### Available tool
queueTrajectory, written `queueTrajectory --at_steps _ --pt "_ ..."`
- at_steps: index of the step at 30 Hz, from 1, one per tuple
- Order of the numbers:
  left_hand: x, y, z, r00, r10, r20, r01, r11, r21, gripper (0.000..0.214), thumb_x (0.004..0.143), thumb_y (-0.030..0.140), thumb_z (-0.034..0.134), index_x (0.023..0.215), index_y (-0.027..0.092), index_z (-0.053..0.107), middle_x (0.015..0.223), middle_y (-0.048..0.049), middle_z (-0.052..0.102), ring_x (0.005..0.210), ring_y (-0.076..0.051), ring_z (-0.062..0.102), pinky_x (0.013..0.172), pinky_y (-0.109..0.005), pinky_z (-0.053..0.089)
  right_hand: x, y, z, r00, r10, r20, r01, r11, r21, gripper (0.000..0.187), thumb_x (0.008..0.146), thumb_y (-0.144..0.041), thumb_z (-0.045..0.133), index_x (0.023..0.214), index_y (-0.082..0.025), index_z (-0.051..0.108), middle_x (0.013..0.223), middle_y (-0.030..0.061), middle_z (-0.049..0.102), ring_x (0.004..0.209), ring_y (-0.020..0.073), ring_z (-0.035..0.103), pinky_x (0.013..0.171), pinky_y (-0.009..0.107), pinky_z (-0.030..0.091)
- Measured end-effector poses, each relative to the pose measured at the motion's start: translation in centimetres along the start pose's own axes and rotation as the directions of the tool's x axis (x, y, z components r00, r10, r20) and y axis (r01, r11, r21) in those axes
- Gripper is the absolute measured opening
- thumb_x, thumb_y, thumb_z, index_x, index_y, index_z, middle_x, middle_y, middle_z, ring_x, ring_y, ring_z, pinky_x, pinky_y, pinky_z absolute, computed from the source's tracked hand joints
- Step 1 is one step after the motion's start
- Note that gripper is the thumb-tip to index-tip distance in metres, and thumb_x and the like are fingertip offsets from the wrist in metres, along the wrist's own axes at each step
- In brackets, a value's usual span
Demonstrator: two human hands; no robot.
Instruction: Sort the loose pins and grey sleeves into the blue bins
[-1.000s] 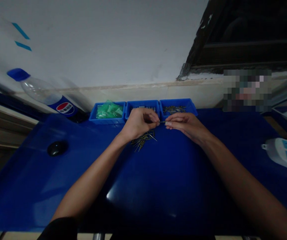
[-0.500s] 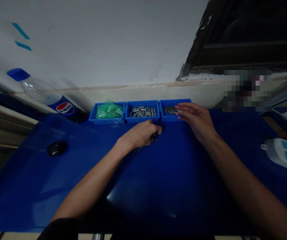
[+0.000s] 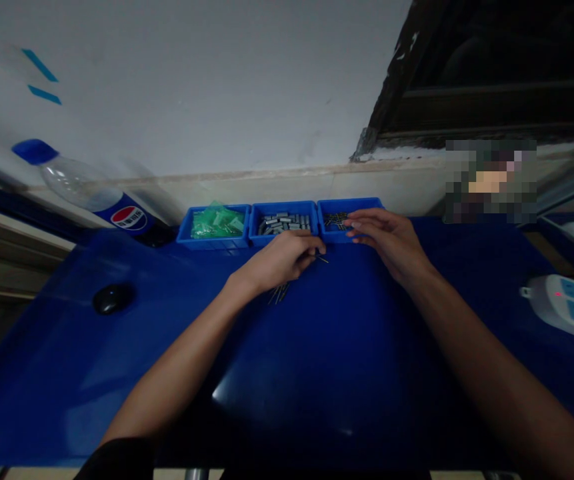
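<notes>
Three small blue bins stand in a row at the back of the blue table (image 3: 317, 373). The left bin (image 3: 187, 235) holds green plastic pieces, the middle bin (image 3: 283, 208) grey metal pieces, the right bin (image 3: 325, 232) thin dark pins. My left hand (image 3: 279, 261) rests curled on the table over a loose pile of pins (image 3: 277, 294), and one pin (image 3: 322, 259) pokes out from its fingertips. With fingers stretched out, my right hand (image 3: 387, 241) has its tips over the pins in the right bin.
A Pepsi bottle (image 3: 101, 200) leans at the back left. A black rounded object (image 3: 111, 298) lies on the left of the table. A white power strip (image 3: 564, 303) with a red light sits at the right edge. A pale wall rises behind the bins.
Both hands held one pin between them a second ago. The left hand then dropped to the pile on the table, and the right hand reached back to the right bin.
</notes>
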State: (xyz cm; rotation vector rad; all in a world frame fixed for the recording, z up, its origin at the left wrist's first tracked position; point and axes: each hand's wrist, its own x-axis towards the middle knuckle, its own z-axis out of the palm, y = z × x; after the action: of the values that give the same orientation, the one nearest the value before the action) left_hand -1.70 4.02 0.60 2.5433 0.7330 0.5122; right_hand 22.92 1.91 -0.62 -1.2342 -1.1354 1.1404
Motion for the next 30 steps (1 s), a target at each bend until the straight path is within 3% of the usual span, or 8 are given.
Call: queueTrajectory --at_steps 6,12,17,23,27,30 --pt "0.3 1.0 -0.8 0.946 -0.111 -0.304 0.051 0.979 -0.199 0.016 0.088 0.016 0.073 0.104 0.016 0.074 0.098 -0.0055 0.074 0.079 -0.013 0.071 0.076 -0.027 0.06 -0.3 -0.6 0.0 0.97 0.052 0.238 -0.019 0.99 -0.138 0.024 0.081 -0.041 0.084 0.099 -0.025 0.082 0.088 0.0058 0.083 0.078 0.0205 0.075 0.073 0.037 0.059" --pt "0.3 1.1 -0.7 0.926 -0.135 -0.353 0.075 0.981 -0.178 0.017 0.086 0.021 0.077 0.102 0.016 0.075 0.097 -0.0058 0.074 0.077 -0.013 0.071 0.075 -0.027 0.061 -0.9 -0.5 0.9 0.932 0.125 0.339 -0.085 0.988 -0.131 0.023 0.074 -0.04 0.089 0.091 -0.025 0.085 0.082 0.0052 0.082 0.079 0.0234 0.078 0.079 0.041 0.062" --pt "0.3 1.2 -0.7 0.941 -0.088 -0.328 0.06 0.994 -0.092 0.019 0.086 0.017 0.078 0.104 0.017 0.074 0.092 -0.003 0.074 0.081 -0.014 0.071 0.077 -0.028 0.058 -1.2 -0.1 1.3 0.937 0.13 0.324 -0.127 0.991 -0.031 0.031 0.072 -0.037 0.091 0.101 -0.026 0.084 0.085 0.0047 0.083 0.083 0.0234 0.078 0.081 0.041 0.062" --pt "0.3 1.3 -0.4 0.954 -0.104 -0.283 0.088 0.994 -0.068 0.019 0.088 0.021 0.079 0.103 0.015 0.07 0.096 -0.005 0.073 0.082 -0.016 0.071 0.079 -0.029 0.057 -1.2 -0.2 1.3 0.948 0.097 0.303 -0.092 0.995 -0.029 0.021 0.072 -0.036 0.091 0.089 -0.024 0.084 0.081 0.0052 0.082 0.079 0.0225 0.077 0.081 0.042 0.062" --pt "-0.1 0.5 -0.4 0.976 -0.194 -0.104 0.206 0.97 0.128 0.032 0.086 0.029 0.082 0.112 0.015 0.07 0.103 -0.0095 0.074 0.092 -0.024 0.071 0.083 -0.036 0.056 -0.7 -0.3 0.8 0.993 0.002 0.118 -0.002 1.0 -0.006 0.027 0.07 -0.034 0.092 0.093 -0.026 0.083 0.091 0.004 0.083 0.089 0.0247 0.078 0.092 0.046 0.061" --pt "-0.5 -0.1 0.0 0.967 -0.252 0.025 0.24 0.943 0.231 0.032 0.084 0.02 0.079 0.115 0.016 0.07 0.109 -0.0114 0.075 0.097 -0.027 0.072 0.084 -0.038 0.056 -0.4 -0.5 0.3 0.999 -0.03 0.029 0.03 1.0 -0.006 0.04 0.068 -0.031 0.093 0.106 -0.029 0.081 0.105 0.0041 0.083 0.102 0.0273 0.078 0.102 0.049 0.058"
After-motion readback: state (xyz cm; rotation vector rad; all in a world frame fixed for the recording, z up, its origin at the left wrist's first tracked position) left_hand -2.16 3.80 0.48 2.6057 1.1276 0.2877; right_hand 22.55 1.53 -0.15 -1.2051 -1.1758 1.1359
